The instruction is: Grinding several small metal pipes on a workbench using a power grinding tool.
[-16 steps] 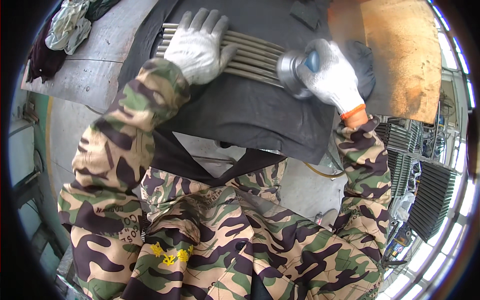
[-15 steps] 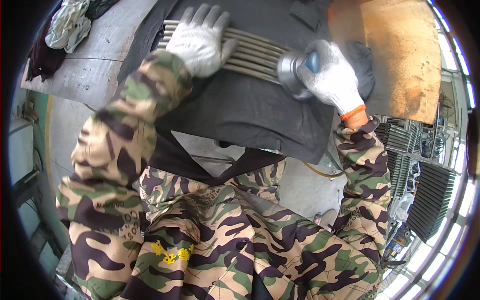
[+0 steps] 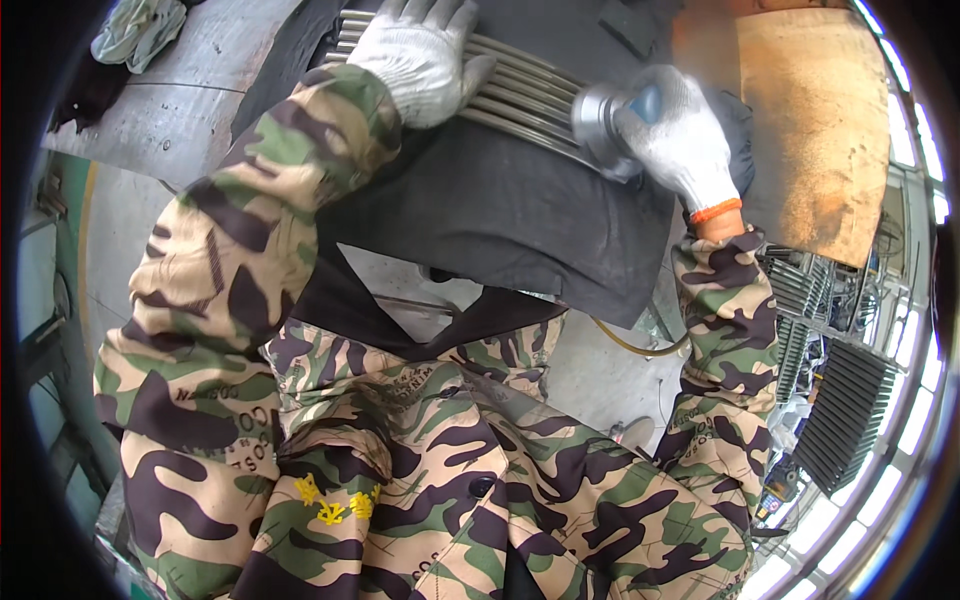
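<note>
The left hand (image 3: 425, 55), in a knitted white glove, lies spread flat on a row of smooth metal rods (image 3: 520, 95) over dark matte cloth (image 3: 500, 215). Just right, the right hand (image 3: 675, 140) is clamped around a round, silvery power tool (image 3: 600, 120) touching the rods.

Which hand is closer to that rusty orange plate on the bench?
The right hand. It grips a grinder just left of the rusty plate, while the left hand lies flat on the metal rods, farther left.
</note>
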`<state>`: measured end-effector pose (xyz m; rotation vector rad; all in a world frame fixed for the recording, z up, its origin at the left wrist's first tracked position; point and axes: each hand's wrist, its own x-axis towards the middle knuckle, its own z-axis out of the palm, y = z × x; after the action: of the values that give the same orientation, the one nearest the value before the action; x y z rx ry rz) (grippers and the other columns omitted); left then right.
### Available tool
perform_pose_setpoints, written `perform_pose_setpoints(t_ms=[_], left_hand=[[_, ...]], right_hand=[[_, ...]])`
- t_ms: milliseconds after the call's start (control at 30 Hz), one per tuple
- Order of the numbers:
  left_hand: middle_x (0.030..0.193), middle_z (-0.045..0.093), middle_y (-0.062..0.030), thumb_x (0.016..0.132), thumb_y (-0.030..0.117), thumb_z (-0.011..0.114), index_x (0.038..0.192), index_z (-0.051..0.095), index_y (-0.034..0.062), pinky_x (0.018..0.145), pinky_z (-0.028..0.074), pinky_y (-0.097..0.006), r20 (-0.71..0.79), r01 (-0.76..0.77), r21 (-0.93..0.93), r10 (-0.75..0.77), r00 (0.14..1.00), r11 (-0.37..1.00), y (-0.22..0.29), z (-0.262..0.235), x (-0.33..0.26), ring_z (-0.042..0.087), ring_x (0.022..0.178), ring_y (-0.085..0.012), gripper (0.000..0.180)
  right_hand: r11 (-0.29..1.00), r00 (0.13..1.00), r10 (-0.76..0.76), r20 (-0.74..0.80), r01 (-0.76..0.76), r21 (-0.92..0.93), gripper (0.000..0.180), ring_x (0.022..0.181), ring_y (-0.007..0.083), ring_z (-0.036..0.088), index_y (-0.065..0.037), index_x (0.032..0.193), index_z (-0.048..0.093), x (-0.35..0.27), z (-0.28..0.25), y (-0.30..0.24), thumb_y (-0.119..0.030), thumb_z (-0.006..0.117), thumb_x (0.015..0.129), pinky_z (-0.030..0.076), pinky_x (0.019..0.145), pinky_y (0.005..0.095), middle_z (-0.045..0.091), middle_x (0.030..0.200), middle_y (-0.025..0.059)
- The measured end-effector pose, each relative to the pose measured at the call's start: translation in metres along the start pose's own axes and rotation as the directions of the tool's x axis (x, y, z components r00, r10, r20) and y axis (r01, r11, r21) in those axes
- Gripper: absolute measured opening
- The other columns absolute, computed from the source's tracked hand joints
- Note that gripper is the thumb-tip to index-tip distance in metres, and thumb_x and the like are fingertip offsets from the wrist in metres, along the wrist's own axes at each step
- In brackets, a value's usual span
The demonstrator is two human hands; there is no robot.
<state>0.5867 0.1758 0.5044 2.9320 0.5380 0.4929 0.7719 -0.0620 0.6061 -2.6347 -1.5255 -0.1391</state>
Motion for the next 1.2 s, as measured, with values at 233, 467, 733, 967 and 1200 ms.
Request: perform_pose_setpoints(t_ms=[233, 467, 733, 967, 1200], left_hand=[[0.153, 0.052, -0.0232, 0.101, 0.042, 0.059, 0.149, 0.051, -0.0014, 0.127, 0.026, -0.054, -0.078, -0.097, 0.038, 0.1, 0.992, 0.995, 0.006, -0.007, -0.008, 0.041, 0.149, -0.0397, 0.065], [0.153, 0.053, -0.0198, 0.101, 0.041, 0.059, 0.149, 0.052, 0.004, 0.126, 0.027, -0.053, -0.137, -0.221, -0.022, 0.216, 0.967, 0.975, -0.015, -0.008, -0.016, 0.042, 0.148, -0.0396, 0.061], [0.157, 0.048, -0.0266, 0.099, 0.052, 0.053, 0.149, 0.052, -0.0032, 0.128, 0.021, -0.056, -0.013, 0.032, -0.032, -0.032, 0.999, 0.999, -0.024, -0.008, 0.008, 0.037, 0.151, -0.0452, 0.074], [0.157, 0.049, -0.0264, 0.1, 0.05, 0.052, 0.151, 0.05, -0.0059, 0.129, 0.019, -0.056, -0.072, -0.045, -0.065, 0.04, 0.997, 0.997, -0.015, -0.015, -0.031, 0.037, 0.152, -0.0436, 0.075], [0.156, 0.05, -0.0253, 0.101, 0.05, 0.053, 0.15, 0.05, -0.0059, 0.129, 0.02, -0.057, -0.021, -0.02, -0.043, 0.019, 1.0, 0.999, -0.01, -0.006, -0.007, 0.039, 0.151, -0.0433, 0.074]], right_hand=[[0.998, 0.994, 0.067, 0.09, -0.066, -0.006, 0.043, 0.107, 0.0412, 0.068, -0.014, 0.119, 0.067, -0.002, -0.013, -0.032, -0.04, 0.072, 0.085, 0.056, 0.095, 0.0487, 0.065, 0.118, 0.0204], [0.999, 0.998, 0.031, 0.049, -0.03, -0.012, 0.041, 0.104, 0.0416, 0.069, -0.014, 0.117, 0.068, 0.012, -0.011, -0.036, -0.037, 0.073, 0.083, 0.057, 0.093, 0.0477, 0.066, 0.114, 0.0201], [1.0, 1.0, 0.007, 0.027, -0.007, -0.002, 0.04, 0.107, 0.0397, 0.069, -0.013, 0.116, 0.069, 0.027, -0.005, -0.039, -0.035, 0.075, 0.083, 0.057, 0.093, 0.0464, 0.067, 0.115, 0.0206], [0.999, 0.999, -0.033, 0.025, 0.032, 0.027, 0.041, 0.103, 0.0399, 0.069, -0.012, 0.115, 0.068, 0.035, -0.008, -0.059, -0.035, 0.076, 0.081, 0.057, 0.092, 0.0472, 0.069, 0.112, 0.0198], [1.0, 0.999, -0.012, 0.037, 0.012, 0.022, 0.039, 0.104, 0.039, 0.069, -0.013, 0.114, 0.069, 0.023, -0.01, -0.061, -0.035, 0.074, 0.083, 0.057, 0.094, 0.0472, 0.067, 0.113, 0.0192]])
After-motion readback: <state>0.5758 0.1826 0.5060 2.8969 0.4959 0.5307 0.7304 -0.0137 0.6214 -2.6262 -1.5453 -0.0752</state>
